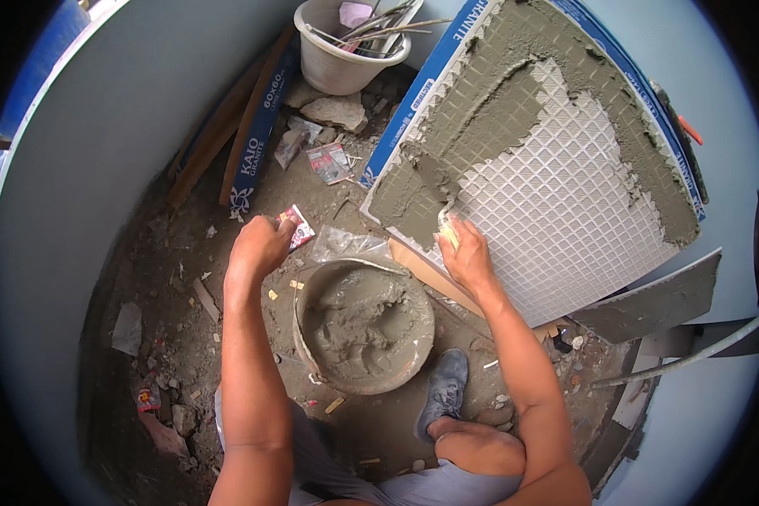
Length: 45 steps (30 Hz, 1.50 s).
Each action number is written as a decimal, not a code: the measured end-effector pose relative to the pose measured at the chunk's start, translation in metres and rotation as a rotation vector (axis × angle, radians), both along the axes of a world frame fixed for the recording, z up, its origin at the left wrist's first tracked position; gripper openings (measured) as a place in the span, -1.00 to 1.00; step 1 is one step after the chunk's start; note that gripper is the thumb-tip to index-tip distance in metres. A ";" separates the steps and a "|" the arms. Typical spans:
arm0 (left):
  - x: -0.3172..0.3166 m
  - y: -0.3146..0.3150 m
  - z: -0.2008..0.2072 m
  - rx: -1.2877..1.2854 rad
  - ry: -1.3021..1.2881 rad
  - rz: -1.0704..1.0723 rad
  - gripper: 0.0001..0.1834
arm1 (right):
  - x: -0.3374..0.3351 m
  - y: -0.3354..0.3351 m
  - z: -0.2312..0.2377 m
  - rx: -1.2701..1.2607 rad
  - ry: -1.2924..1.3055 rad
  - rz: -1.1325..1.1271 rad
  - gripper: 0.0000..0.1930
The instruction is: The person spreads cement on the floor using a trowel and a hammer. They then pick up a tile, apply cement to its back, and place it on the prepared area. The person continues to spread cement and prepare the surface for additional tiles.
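Tile (557, 185): it sits at our front right, pale gridded face towards us, grey mortar (502, 114) spread over its upper part and down both sides, the middle bare.
Pale-handled tool (447, 226): we have it near the tile's left edge, its far end lost in mortar.
Right hand (468, 260): closed round the tool's handle.
Left hand (264, 246): fingers curled, just beside a red packet (302, 230); we cannot tell whether it grips that.
Mortar bucket (419, 350): stands between our forearms, wet mix inside.
Blue cardboard (396, 126): shows along the tile's outer edges.
White bucket (336, 67): stands beyond, with thin rods inside.
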State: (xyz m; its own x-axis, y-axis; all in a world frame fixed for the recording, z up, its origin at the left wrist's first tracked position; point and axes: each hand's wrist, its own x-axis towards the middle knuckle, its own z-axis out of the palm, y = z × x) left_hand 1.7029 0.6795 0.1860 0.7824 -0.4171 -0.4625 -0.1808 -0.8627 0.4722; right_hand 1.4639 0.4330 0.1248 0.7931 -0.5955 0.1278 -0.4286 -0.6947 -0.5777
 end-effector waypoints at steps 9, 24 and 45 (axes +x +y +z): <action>0.006 -0.002 -0.006 -0.229 0.094 0.049 -0.42 | 0.035 -0.072 0.141 -0.283 -0.245 -0.068 -0.56; -0.001 -0.010 0.008 -0.516 0.310 0.090 -0.44 | -0.009 -0.094 0.088 0.012 -0.540 -0.505 -0.62; 0.024 0.028 0.015 -0.665 0.275 0.264 -0.49 | -0.206 -0.111 0.108 -0.342 -0.442 -0.777 -0.61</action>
